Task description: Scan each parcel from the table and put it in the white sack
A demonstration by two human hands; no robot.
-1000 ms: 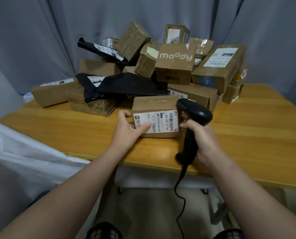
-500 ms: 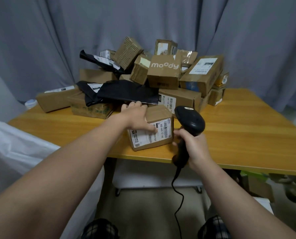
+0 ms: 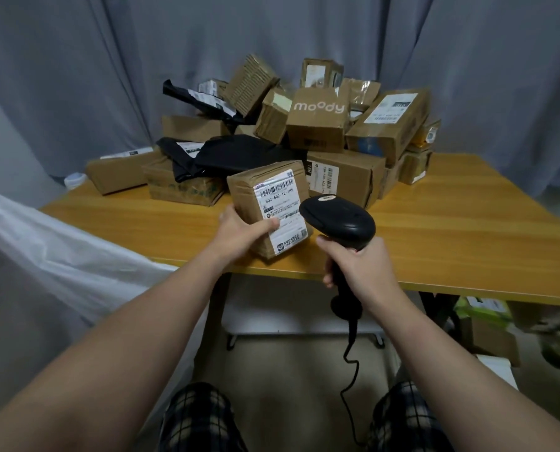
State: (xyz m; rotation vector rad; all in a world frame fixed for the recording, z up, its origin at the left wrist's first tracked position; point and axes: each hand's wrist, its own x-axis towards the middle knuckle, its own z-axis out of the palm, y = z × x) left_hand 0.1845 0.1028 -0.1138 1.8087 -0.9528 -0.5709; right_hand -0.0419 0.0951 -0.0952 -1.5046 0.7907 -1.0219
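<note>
Grey curtain (image 3: 109,60) is hanging across the whole back, and a wooden table (image 3: 451,223) is sitting in front of it with a heap of cardboard parcels (image 3: 386,132) piling up at 12 o'clock. One box (image 3: 317,125) in the heap is showing "moody" in white letters, and another (image 3: 347,177) under it is showing a "15H" sticker. A black poly mailer (image 3: 233,154) is draping over the left boxes.

The left hand (image 3: 239,228) is gripping a small brown parcel (image 3: 265,197), thumb lying across the label and fingers wrapping behind. It's tilting back near the table's front edge, label reading "502-602-12-1HS". Can't tell if its bottom corner is touching the wood.

At 3 o'clock from it, the right hand (image 3: 353,265) is curling tight round the handle of a black scanner (image 3: 340,220), whose head is sitting just beside the label. Its cable (image 3: 350,370) is dangling to 6 o'clock.

The white sack (image 3: 60,256) is slumping at 9 o'clock, off the table's left corner. Bare wood is stretching out toward 3 o'clock.
</note>
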